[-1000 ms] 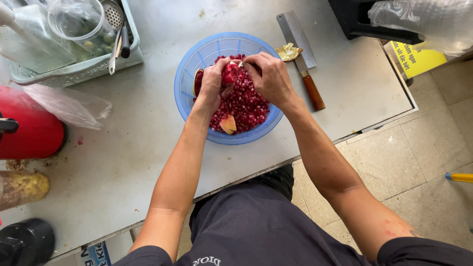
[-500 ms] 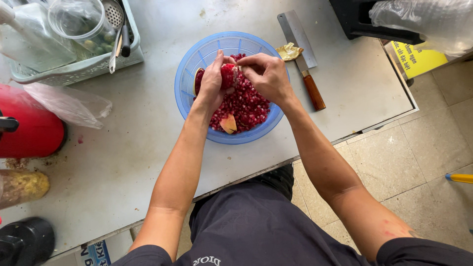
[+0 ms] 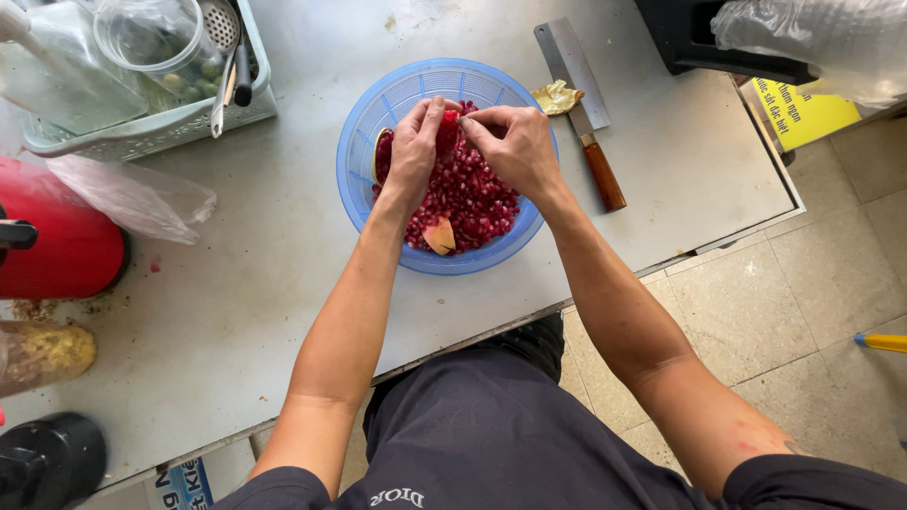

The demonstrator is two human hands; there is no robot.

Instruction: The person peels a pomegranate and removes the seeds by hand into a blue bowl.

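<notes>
I hold a pomegranate piece (image 3: pixel 447 130) over the blue basket (image 3: pixel 378 104) so the loose seeds (image 3: pixel 468 194) drop onto the red heap inside and not onto the bench (image 3: pixel 274 274). My left hand (image 3: pixel 413 151) wraps around the piece, its grip closed on it from the side. My right hand (image 3: pixel 515 146) meets it from the other side, thumb and fingertips pinched against the fruit's top. A scrap of peel (image 3: pixel 438 234) lies on the seeds near me. A knife (image 3: pixel 581 104) rests on the bench just right of the basket, out of my way.
</notes>
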